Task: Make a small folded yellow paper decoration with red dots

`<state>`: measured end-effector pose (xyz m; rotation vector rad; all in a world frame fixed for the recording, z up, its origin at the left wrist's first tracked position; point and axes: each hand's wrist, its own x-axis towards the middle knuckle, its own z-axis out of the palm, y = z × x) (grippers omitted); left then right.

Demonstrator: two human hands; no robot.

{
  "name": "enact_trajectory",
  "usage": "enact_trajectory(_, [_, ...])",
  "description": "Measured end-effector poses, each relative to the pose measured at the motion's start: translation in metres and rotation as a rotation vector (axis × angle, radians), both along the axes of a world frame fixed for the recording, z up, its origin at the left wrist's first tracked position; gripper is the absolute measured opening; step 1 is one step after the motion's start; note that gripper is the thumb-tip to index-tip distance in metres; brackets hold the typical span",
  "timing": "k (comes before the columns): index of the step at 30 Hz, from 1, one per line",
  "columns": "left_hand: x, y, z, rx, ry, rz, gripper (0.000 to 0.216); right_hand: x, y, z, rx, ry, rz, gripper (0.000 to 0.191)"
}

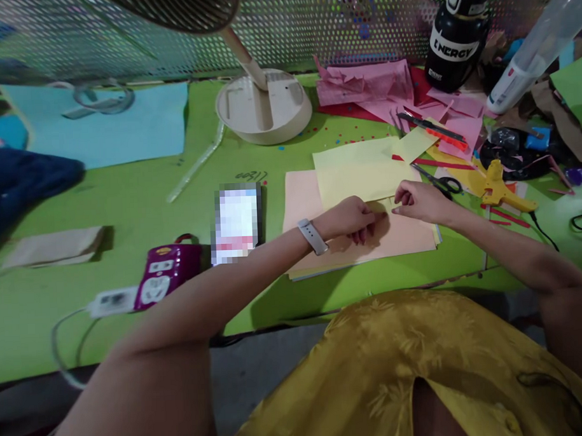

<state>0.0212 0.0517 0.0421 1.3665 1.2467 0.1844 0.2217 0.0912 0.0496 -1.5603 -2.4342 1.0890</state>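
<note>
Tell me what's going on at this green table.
A seated person works on a pale yellow paper sheet lying on a peach paper stack on the green table. The left hand, with a grey-strapped watch on its wrist, and the right hand both pinch the sheet's near edge, fingertips almost meeting. Black-handled scissors and a yellow plastic glue gun lie untouched to the right.

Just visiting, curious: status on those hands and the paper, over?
Left hand and right hand pinch near edge of yellow sheet. Sheet rests on peach paper. Scissors lie beside right hand, apart.

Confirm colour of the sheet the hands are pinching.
Pale yellow sheet, lying over peach paper; head view shows it best.
</note>
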Motion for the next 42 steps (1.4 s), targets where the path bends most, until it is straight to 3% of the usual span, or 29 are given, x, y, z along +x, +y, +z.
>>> enact_trajectory(12, [-0.028, -0.019, 0.008, -0.02, 0.058, 0.13, 0.052, 0.005, 0.0, -0.008, 0.028, 0.073, 0.0, 0.018])
enact_trajectory(15, [-0.029, -0.021, 0.015, 0.094, 0.063, 0.189, 0.05, 0.008, 0.0, -0.004, 0.056, 0.134, -0.011, 0.014])
enact_trajectory(20, [-0.024, -0.02, 0.019, 0.296, 0.04, 0.29, 0.046, 0.01, 0.006, 0.002, 0.298, 0.052, 0.114, 0.011])
enact_trajectory(27, [-0.022, -0.008, 0.009, 0.596, 0.097, 0.232, 0.034, 0.01, 0.014, -0.028, 0.504, -0.015, 0.284, 0.017])
enact_trajectory(31, [-0.018, -0.002, 0.005, 0.753, 0.129, 0.179, 0.032, 0.011, 0.014, -0.032, 0.601, 0.004, 0.366, 0.026])
enact_trajectory(33, [-0.015, 0.0, 0.006, 0.745, 0.138, 0.15, 0.033, 0.012, 0.012, -0.029, 0.647, 0.022, 0.365, 0.03])
enact_trajectory(38, [-0.008, 0.003, 0.017, 0.542, 0.108, 0.031, 0.037, 0.013, 0.006, -0.018, 0.726, 0.055, 0.396, 0.034])
enact_trajectory(42, [-0.007, 0.004, 0.017, 0.447, 0.102, -0.025, 0.025, 0.015, 0.003, -0.008, 0.758, 0.057, 0.407, 0.033])
